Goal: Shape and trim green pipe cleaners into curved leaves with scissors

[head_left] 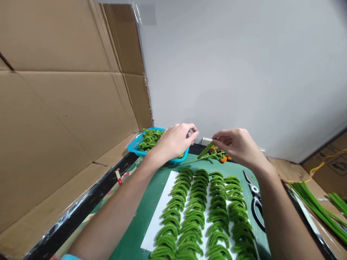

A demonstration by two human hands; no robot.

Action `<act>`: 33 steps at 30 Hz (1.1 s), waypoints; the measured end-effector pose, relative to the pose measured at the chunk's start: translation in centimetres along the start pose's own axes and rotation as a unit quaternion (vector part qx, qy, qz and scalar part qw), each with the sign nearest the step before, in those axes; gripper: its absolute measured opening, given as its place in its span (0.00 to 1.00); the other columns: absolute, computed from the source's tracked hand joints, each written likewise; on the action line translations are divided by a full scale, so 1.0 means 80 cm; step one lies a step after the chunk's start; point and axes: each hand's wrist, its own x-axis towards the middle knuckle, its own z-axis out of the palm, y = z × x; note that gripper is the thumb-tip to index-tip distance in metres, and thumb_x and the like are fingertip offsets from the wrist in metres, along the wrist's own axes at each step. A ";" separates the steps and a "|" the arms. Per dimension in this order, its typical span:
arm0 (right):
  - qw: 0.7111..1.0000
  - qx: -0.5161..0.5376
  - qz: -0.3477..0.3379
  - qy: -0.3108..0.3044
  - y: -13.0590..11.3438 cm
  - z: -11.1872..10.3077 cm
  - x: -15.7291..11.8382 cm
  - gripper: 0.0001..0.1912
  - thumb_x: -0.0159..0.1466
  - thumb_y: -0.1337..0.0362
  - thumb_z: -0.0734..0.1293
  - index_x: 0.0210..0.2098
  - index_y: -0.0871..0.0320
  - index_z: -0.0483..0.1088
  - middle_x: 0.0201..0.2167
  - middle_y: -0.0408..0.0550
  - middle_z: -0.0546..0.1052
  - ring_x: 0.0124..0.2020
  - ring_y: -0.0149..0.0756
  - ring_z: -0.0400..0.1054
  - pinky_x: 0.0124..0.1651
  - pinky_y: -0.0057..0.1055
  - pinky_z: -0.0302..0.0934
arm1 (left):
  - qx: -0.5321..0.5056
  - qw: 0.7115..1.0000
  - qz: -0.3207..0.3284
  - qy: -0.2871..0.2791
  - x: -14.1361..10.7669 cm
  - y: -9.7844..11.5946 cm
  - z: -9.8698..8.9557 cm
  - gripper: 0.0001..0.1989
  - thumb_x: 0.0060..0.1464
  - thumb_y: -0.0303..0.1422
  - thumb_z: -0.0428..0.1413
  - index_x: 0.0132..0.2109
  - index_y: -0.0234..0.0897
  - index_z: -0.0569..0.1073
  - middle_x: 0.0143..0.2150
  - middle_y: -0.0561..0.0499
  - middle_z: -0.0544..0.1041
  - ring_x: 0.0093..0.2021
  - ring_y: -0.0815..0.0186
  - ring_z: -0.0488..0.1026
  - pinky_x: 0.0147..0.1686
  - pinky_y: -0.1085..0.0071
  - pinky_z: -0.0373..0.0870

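Observation:
My right hand (230, 141) pinches a short bundle of straight green strips (206, 150) above the far edge of the green mat (146, 196). To its left, my left hand (180, 139) is raised in front of a blue basket (132, 147) of curled green pieces, fingers apart and nothing visible between them. Four columns of curved fuzzy green pieces (195, 216) lie on a white sheet (159, 220). Behind them rests a green stem with orange flowers (223, 159), partly below my right hand.
Scissors (255, 191) with black handles lie beside my right forearm. Long green strips (317, 206) are at the right. A cardboard panel (67, 90) stands on the left, and a pale wall (238, 72) rises behind the table. A red-and-white stick (118, 177) sits near the left edge.

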 end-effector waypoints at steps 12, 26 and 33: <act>0.998 -0.047 -0.001 -0.043 0.014 0.035 0.011 0.11 0.68 0.63 0.66 0.39 0.57 0.82 0.29 0.48 0.83 0.28 0.35 0.74 0.35 0.32 0.65 | 0.042 0.999 0.027 -0.006 0.000 -0.003 0.006 0.14 0.69 0.42 0.52 0.46 0.43 0.81 0.36 0.49 0.83 0.29 0.63 0.72 0.31 0.68 0.56; 0.998 -0.028 -0.012 -0.050 0.023 0.046 0.011 0.11 0.69 0.62 0.66 0.40 0.56 0.81 0.29 0.47 0.83 0.28 0.33 0.73 0.34 0.30 0.62 | 0.029 0.998 0.044 -0.042 -0.001 -0.005 0.007 0.14 0.69 0.42 0.53 0.45 0.42 0.81 0.35 0.51 0.84 0.31 0.63 0.74 0.31 0.68 0.58; 0.997 -0.057 -0.012 -0.041 0.015 0.040 0.010 0.10 0.69 0.64 0.66 0.38 0.56 0.81 0.27 0.46 0.81 0.25 0.31 0.70 0.32 0.30 0.59 | 0.028 0.997 0.053 -0.057 -0.001 -0.003 0.005 0.14 0.70 0.42 0.52 0.43 0.42 0.80 0.35 0.52 0.83 0.32 0.64 0.75 0.32 0.68 0.60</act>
